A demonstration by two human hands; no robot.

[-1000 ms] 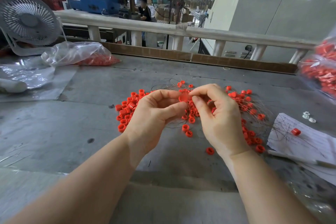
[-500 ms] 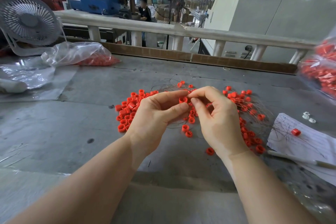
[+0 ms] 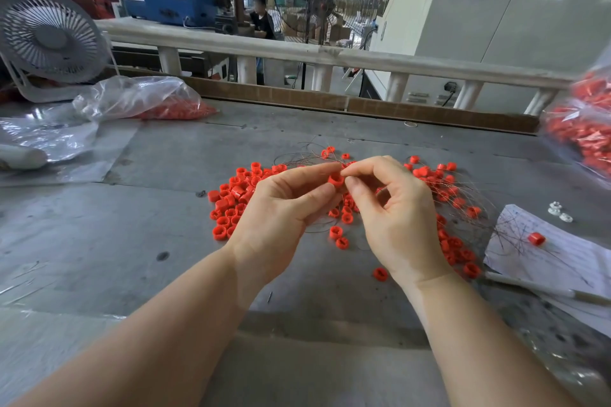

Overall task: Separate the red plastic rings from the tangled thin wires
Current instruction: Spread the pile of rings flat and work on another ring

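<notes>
One red ring (image 3: 336, 180) pinched firm in left hand (image 3: 281, 211), thin wire (image 3: 310, 162) nipped by right hand (image 3: 393, 218) fingertips, best drawn straight out, slowly, to avoid snagging.

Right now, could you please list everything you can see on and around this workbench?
Held ring: one, red, pinched between both hands.
Loose rings: many, red, heaped left of the hands.
Wired rings: many, red, tangled in thin wires on the right.
Bags of rings: two, clear, far left and right edge.
Paper sheet: one, white, right, one ring lying on it.
Desk fan: one, grey, far left.
Workbench: one, grey.
Left hand: holds the ring.
Right hand: pinches at the ring.
</notes>
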